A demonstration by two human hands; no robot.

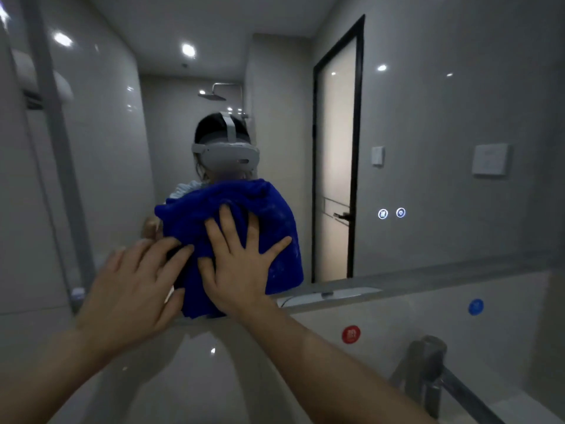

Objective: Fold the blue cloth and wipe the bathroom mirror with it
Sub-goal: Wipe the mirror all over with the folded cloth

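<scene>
Fingers [227, 228]: In the head view, those of the right hand [241, 270] are spread wide and straight. They press flat on the blue cloth [244, 200] and curl round nothing.
Left hand: The left hand [134, 289] lies just beside the right, fingers fanned out, their tips touching the cloth's left edge. It is blurred, so it likely holds nothing, but I cannot tell whether the thumb nips the lower edge.
Cloth: Bunched into a thick pad and held against the bathroom mirror [443, 117]. It sits low and centre, its bottom just over the mirror's lower edge.
Reflection: Above the cloth the glass shows the person's white headset [226, 154]. A dark-framed door [336, 148] shows to the right and a shower head [212, 96] behind.
Progress: The folding looks done, loosely rather than neatly. Wiping seems to be under way at the lower middle. The wide stretches of glass above and to either side probably remain, though nothing here shows which parts are already clean.
Counts: One cloth, one mirror, two hands. One metal tap [428, 368] at lower right. Two round stickers on the wall under the mirror, a red sticker [351, 334] and a blue sticker [475, 306]. Two lit touch icons [382, 213] on the glass, side by side.
</scene>
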